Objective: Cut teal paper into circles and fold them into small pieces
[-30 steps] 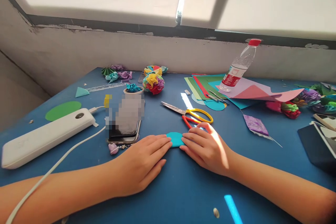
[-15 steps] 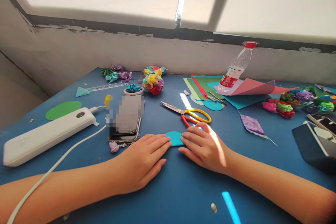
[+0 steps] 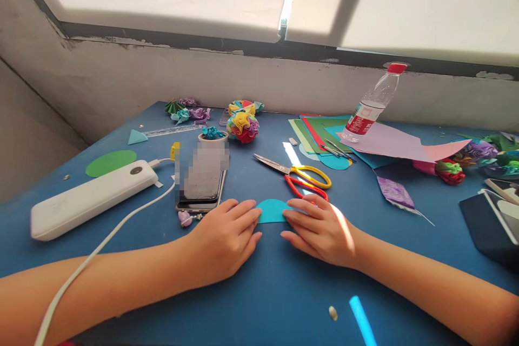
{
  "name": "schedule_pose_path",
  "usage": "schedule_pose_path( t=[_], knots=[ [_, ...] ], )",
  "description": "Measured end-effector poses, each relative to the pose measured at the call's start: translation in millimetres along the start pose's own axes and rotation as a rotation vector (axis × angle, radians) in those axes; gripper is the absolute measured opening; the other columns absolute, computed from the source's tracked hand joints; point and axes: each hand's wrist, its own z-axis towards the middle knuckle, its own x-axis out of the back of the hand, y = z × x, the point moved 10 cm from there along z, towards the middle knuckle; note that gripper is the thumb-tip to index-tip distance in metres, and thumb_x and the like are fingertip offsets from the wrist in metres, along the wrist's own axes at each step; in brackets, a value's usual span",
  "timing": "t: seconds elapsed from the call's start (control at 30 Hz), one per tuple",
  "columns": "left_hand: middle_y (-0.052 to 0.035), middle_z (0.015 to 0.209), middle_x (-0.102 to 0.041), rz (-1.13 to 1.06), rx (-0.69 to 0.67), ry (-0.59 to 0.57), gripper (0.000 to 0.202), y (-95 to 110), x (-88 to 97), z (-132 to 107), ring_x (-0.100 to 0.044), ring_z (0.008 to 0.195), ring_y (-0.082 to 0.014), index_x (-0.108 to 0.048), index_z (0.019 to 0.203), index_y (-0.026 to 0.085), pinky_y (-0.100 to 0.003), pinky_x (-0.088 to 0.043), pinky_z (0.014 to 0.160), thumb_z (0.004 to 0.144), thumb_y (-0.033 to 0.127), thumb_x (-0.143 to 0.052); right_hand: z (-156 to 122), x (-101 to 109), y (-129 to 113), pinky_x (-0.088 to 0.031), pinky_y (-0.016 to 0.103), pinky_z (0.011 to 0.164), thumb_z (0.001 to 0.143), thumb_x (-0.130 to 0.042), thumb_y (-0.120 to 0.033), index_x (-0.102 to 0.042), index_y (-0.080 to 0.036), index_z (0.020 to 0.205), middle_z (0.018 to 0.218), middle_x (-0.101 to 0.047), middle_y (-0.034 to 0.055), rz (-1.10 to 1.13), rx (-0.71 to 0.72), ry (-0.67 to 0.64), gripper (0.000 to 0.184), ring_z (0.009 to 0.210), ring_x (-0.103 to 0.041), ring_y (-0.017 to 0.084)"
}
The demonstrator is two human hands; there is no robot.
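A half-round piece of blue paper [image 3: 272, 212], with its straight edge toward me, lies flat on the table between my hands. The fingertips of my left hand [image 3: 229, 235] rest on its left end, fingers stretched out. On the right end lie the fingertips of my right hand [image 3: 322, 230], its fingers extended and slightly apart, with a strip of sunlight across the back. Just beyond my right hand are scissors [image 3: 292, 173] with one yellow and one red handle, blades parted. A phone [image 3: 200, 192], partly blurred, lies beyond my left hand.
A white power bank [image 3: 93, 200] with a cable crossing my left forearm is at left, near a green paper circle [image 3: 111, 163]. Crumpled paper flowers [image 3: 243, 127] sit at the back. A tilted bottle [image 3: 371, 108] stands on coloured sheets [image 3: 385, 143]. A dark box [image 3: 488, 227] is at right.
My fingers have spread apart slightly, so more of the blue paper shows between them. The whole view has shifted a little; the purple sheet by the bottle lies lower and flatter.
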Motion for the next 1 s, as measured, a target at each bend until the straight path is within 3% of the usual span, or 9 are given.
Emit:
schedule_pose_path(
  t=[0.1,0.17,0.3,0.5,0.67,0.77,0.87,1.0],
  knots=[
    [-0.0091,0.074,-0.069,-0.034,0.045,0.162,0.027,-9.3,15.2,-2.4,-0.063,0.078,-0.0210,-0.066,0.070,0.011,-0.033,-0.051,0.067,0.088,0.010,-0.045,-1.8,8.5,7.3,-0.047,0.037,0.071,0.083,-0.061,-0.017,-0.062,-0.014,0.068,0.079,-0.071,0.0057,-0.085,-0.079,0.077,0.015,0.084,-0.064,0.023],
    [-0.0078,0.069,-0.066,-0.094,0.133,0.206,0.028,-23.2,17.7,-3.8,-0.060,0.070,-0.0177,-0.064,0.068,0.012,-0.031,-0.051,0.064,0.088,0.011,-0.044,-3.8,8.8,16.9,-0.046,0.041,0.073,0.083,-0.060,-0.019,-0.063,-0.013,0.074,0.090,-0.071,0.0094,-0.122,-0.170,0.075,0.010,0.088,-0.063,0.026],
    [-0.0120,0.088,-0.065,-0.161,0.282,0.101,0.022,-39.8,3.3,-3.0,-0.058,0.082,-0.0206,-0.063,0.088,0.010,-0.035,-0.050,0.074,0.087,0.028,-0.051,-8.3,-0.4,33.6,-0.044,0.046,0.081,0.085,-0.057,-0.033,-0.062,-0.009,0.099,0.110,-0.064,0.0186,-0.063,-0.318,0.002,0.029,0.101,-0.059,0.030],
    [-0.0093,0.098,-0.066,-0.265,0.097,-0.017,0.026,-11.9,-5.3,3.5,-0.057,0.094,-0.0224,-0.059,0.100,0.014,-0.036,-0.041,0.080,0.086,0.035,-0.053,-6.2,-7.1,18.5,-0.039,0.041,0.089,0.086,-0.056,-0.016,-0.061,-0.016,0.092,0.099,-0.068,0.0063,0.152,-0.170,-0.041,0.009,0.096,-0.060,0.021],
    [-0.0096,0.097,-0.066,-0.304,0.172,-0.006,0.036,-16.1,-3.1,0.7,-0.057,0.092,-0.0225,-0.057,0.102,0.012,-0.037,-0.039,0.079,0.083,0.043,-0.056,-6.8,-15.2,24.0,-0.039,0.044,0.092,0.084,-0.059,-0.036,-0.054,-0.013,0.118,0.112,-0.063,0.0131,0.210,-0.235,-0.132,0.041,0.105,-0.056,0.025],
    [-0.0086,0.094,-0.066,-0.293,0.181,-0.001,0.034,-14.9,-2.8,-0.8,-0.057,0.091,-0.0222,-0.059,0.096,0.013,-0.037,-0.040,0.079,0.083,0.044,-0.056,-7.6,-23.9,29.7,-0.043,0.045,0.091,0.082,-0.060,-0.042,-0.055,-0.014,0.118,0.112,-0.062,0.0134,0.252,-0.300,-0.204,0.046,0.106,-0.055,0.026],
    [-0.0078,0.093,-0.066,-0.322,0.218,-0.008,0.029,-16.5,-4.9,-1.1,-0.057,0.092,-0.0220,-0.059,0.093,0.014,-0.037,-0.041,0.079,0.082,0.041,-0.058,-6.5,-23.3,32.3,-0.046,0.043,0.089,0.081,-0.062,-0.041,-0.059,-0.016,0.112,0.109,-0.063,0.0127,0.278,-0.331,-0.177,0.040,0.104,-0.056,0.026],
    [-0.0043,0.093,-0.063,-0.561,0.392,-0.054,0.017,-29.1,-15.4,-4.0,-0.056,0.090,-0.0177,-0.058,0.091,0.018,-0.032,-0.046,0.080,0.082,0.032,-0.060,-6.1,-11.9,29.3,-0.045,0.042,0.087,0.085,-0.057,-0.023,-0.062,-0.017,0.099,0.105,-0.064,0.0105,0.231,-0.311,-0.054,0.015,0.098,-0.058,0.023]
  ],
)
